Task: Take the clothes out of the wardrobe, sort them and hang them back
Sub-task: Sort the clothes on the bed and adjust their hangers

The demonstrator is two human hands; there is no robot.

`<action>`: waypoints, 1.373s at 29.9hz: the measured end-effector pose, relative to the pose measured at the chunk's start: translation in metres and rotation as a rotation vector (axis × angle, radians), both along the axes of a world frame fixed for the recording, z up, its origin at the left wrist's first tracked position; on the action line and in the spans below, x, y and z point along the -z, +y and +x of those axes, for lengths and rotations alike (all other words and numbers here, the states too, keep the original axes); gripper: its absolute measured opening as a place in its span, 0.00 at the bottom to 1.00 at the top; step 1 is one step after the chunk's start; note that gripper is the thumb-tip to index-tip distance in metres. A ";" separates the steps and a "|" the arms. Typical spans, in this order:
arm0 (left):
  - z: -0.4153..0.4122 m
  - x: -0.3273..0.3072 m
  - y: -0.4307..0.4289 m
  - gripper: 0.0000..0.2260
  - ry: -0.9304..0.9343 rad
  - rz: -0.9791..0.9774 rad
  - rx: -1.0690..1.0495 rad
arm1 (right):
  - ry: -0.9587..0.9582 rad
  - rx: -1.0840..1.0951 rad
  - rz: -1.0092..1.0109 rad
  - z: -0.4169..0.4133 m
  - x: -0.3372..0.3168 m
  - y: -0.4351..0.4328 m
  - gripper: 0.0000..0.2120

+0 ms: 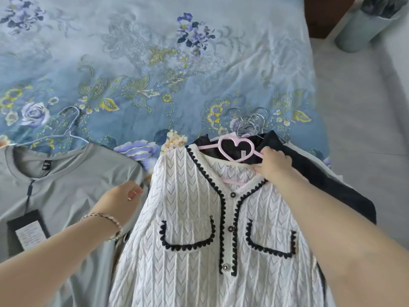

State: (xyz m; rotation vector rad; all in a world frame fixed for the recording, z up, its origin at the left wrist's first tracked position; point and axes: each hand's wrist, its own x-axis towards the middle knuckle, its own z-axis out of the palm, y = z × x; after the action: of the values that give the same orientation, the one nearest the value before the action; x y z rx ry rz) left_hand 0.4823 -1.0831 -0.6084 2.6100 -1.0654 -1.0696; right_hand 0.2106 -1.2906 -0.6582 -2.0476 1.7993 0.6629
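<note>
A white knit cardigan [188, 218] with black scalloped trim lies front-up on the bed, on a pink hanger [235, 149] with a heart-shaped neck. My right hand [273, 166] pinches the cardigan's collar at the right shoulder, touching the hanger's arm. My left hand [124, 200], with a bracelet on the wrist, grips the cardigan's left shoulder edge. A dark garment [332, 185] lies under the cardigan to the right. A grey T-shirt [66, 185] with a black price tag [24, 231] lies at the left on a thin metal hanger [70, 127].
The bed is covered by a blue floral sheet [155, 63]. Several metal hanger hooks [250, 122] bunch above the pink hanger. The grey floor [365, 129] runs along the right, with a pale green cylindrical bin [363, 27] at the top right.
</note>
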 end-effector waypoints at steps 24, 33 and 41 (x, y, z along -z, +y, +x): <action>0.039 -0.253 0.180 0.07 -0.040 -0.298 -0.056 | -0.553 0.220 -0.758 -0.010 -0.362 0.190 0.13; 0.112 -0.357 0.376 0.06 -0.107 -0.453 -0.107 | -0.725 -0.045 -0.900 0.104 -0.500 0.373 0.11; 0.206 -0.414 0.564 0.08 -0.198 -0.494 -0.403 | -0.828 -0.382 -0.873 0.251 -0.577 0.515 0.10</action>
State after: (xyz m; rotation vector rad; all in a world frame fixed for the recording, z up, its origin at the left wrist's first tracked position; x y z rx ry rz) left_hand 0.6887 -0.5188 -0.1943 2.3968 -0.6735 -0.4047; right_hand 0.4612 -0.7759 -0.0808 -2.6044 1.2600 -0.9734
